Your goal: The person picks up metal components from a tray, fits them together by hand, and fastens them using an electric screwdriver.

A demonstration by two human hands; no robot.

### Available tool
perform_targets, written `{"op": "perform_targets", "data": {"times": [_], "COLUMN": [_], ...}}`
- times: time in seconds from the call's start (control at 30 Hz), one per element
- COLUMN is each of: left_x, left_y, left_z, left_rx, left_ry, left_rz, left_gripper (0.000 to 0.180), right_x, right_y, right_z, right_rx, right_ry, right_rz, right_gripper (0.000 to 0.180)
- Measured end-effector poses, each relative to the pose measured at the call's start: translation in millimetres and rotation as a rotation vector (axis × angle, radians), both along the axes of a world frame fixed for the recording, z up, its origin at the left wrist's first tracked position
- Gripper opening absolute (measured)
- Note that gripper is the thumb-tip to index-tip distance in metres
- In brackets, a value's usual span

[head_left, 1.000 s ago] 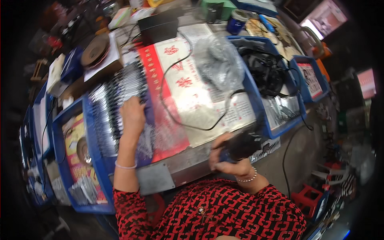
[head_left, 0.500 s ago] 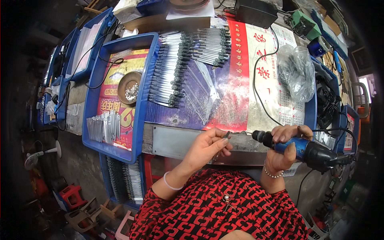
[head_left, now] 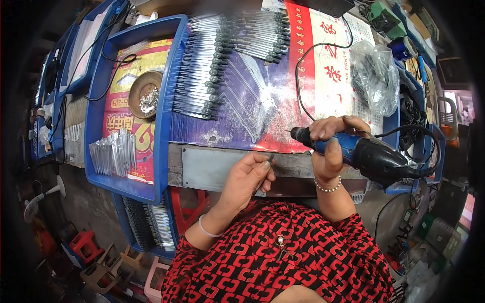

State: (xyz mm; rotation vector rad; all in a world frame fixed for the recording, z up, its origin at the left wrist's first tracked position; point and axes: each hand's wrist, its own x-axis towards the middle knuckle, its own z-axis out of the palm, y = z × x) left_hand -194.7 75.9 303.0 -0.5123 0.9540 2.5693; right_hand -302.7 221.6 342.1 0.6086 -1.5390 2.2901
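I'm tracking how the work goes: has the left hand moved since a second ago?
Yes. The left hand has come off the rows of pins in the blue tray, back to the metal table edge, pinching a small pin.

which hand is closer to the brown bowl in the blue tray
Left. The left hand pinches a small pin at the bench edge, below and right of the brown bowl. The right hand, gripping the blue rotary tool, is farther right.

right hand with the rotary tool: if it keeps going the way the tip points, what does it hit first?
The right hand aims the rotary tool leftward. First in line looks like the small pin pinched in the left hand, though depth is unclear and it may pass just above.
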Motion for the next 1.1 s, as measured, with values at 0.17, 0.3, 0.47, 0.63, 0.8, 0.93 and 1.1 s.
{"op": "perform_targets", "data": {"times": [0.17, 0.3, 0.47, 0.63, 0.8, 0.93, 1.1], "left_x": [-8, -21, -39, -46, -41, -37, -34], "left_y": [2, 3, 8, 8, 13, 16, 12], "left_z": [-3, -4, 0, -1, -5, -7, -10], "left_rx": [0.019, -0.021, 0.003, 0.012, 0.047, 0.098, 0.043], "left_ry": [-0.010, -0.026, -0.063, -0.116, -0.059, 0.003, 0.000], "left_rz": [0.009, 0.015, 0.093, 0.055, -0.054, 0.014, 0.062], "left_gripper": [0.017, 0.018, 0.021, 0.023, 0.023, 0.022, 0.018], "right_x": [-7, -8, -1, 16, 26, 27, 20], "right_y": [-6, -6, -8, -7, -1, 3, 5], "right_z": [-10, -11, 9, 36, 38, 39, 41], "right_rx": [0.120, 0.140, -0.029, -0.045, -0.063, -0.059, -0.033], "right_ry": [-0.021, -0.056, -0.043, -0.049, -0.030, -0.003, 0.049], "right_rz": [-0.015, -0.027, 0.017, 0.038, 0.079, 0.058, -0.029], "right_gripper": [0.044, 0.044, 0.045, 0.043, 0.048, 0.048, 0.050]}}
